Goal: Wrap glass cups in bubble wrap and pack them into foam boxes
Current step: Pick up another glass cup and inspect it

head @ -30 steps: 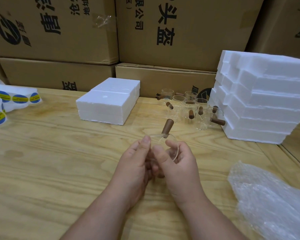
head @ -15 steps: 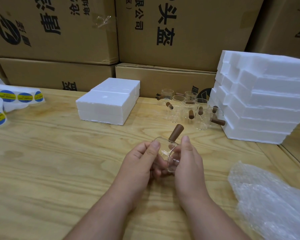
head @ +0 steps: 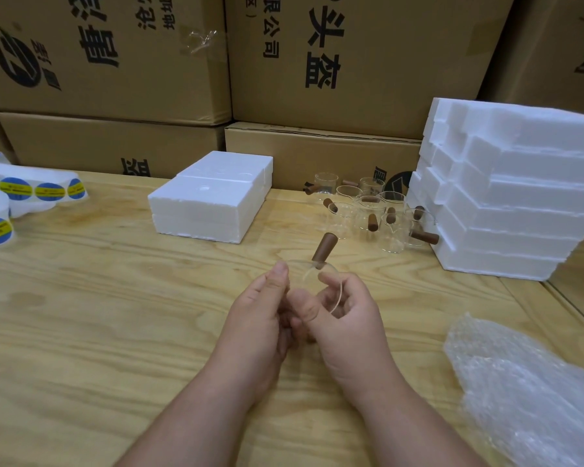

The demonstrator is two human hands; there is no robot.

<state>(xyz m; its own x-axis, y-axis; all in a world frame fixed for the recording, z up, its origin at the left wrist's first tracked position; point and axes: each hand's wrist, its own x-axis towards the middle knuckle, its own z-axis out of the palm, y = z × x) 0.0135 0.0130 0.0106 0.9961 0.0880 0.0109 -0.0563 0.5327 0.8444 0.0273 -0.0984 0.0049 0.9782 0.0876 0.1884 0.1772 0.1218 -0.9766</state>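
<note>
two bare forearms are reaching in from the near edge over the pale plywood table (head: 81,332). the left hand (head: 260,318) and the right hand (head: 348,318) are meeting at mid-table, both gripping a small clear glass cup with a brown wooden handle (head: 321,278); their fingers are curling round its body, and the handle is pointing up and away from the person. at the near right, a crumpled sheet of clear bubble wrap (head: 526,392) is lying by the table's right edge, well apart from the hands. bare tabletop is stretching to the left of the hands and between them and the things farther back. beyond, a closed white rectangular foam box (head: 213,200) is sitting left of centre, a cluster of clear glass cups with brown handles (head: 371,210) is standing just beside a tall stack of white foam boxes (head: 506,197) at the right, and strips of round blue and yellow stickers (head: 21,193) are lying at the far left edge. large brown cardboard cartons (head: 115,62) are lining the back.
</note>
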